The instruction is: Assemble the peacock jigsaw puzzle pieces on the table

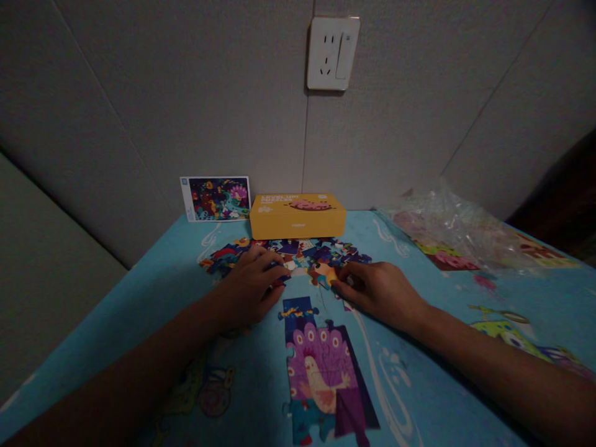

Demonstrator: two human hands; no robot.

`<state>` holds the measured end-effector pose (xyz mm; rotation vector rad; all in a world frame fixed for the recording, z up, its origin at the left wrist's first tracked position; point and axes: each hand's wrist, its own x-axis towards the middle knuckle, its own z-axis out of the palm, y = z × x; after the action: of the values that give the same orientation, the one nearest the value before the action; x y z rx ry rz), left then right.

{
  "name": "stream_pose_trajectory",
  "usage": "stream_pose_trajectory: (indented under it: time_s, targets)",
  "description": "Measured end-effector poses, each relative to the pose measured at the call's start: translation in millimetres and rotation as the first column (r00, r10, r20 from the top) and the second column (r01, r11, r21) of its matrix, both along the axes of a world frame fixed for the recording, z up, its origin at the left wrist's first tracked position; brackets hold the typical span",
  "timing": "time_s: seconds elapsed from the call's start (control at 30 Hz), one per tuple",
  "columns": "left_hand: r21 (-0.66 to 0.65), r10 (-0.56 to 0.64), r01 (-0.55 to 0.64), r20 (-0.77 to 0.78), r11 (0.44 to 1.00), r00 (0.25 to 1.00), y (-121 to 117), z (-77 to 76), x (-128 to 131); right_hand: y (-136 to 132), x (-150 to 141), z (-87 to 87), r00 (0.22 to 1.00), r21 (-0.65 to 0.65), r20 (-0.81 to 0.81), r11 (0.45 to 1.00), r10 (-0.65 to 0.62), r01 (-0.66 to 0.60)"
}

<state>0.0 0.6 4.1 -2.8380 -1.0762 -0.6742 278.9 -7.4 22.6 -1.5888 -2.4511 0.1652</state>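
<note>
A heap of loose jigsaw pieces (321, 253) is spread across the far part of the table. My left hand (255, 280) lies over its left side, fingers bent and apart, with dark pieces under and beside the fingertips. At the heap's right front, my right hand (382, 290) has its thumb and index finger closed on the edge of an orange and teal puzzle piece (325, 274). Nearer to me lies a joined puzzle section (321, 366) showing a purple many-eyed creature. A darker purple piece (350, 411) sits at its lower right.
Behind the heap stands a yellow puzzle box (298, 223), with a picture card (216, 200) leaning on the wall to its left. Clear plastic packaging (460, 230) covers printed sheets at the right. A cartoon-patterned blue cloth (153, 292) covers the table; a socket (333, 54) is on the wall.
</note>
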Motion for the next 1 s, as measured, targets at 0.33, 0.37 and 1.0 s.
stream_pose_trajectory:
  time_s: [0.33, 0.37, 1.0]
  targets:
    - [0.033, 0.097, -0.097, -0.005, 0.995, 0.995, 8, 0.8, -4, 17, 21, -0.4, 0.978, 0.16, -0.09, 0.966, -0.188, 0.201]
    - [0.039, 0.103, -0.103, -0.005, 0.994, 0.995, 8, 0.7, -5, 19, 22, -0.6, 0.975, 0.146, -0.085, 0.966, -0.204, 0.215]
    - [0.083, 0.261, -0.259, -0.017, 0.962, 0.965, 13, 2.2, -10, 5, 15, 8.5, 0.997, -0.041, 0.063, 0.998, 0.041, -0.039]
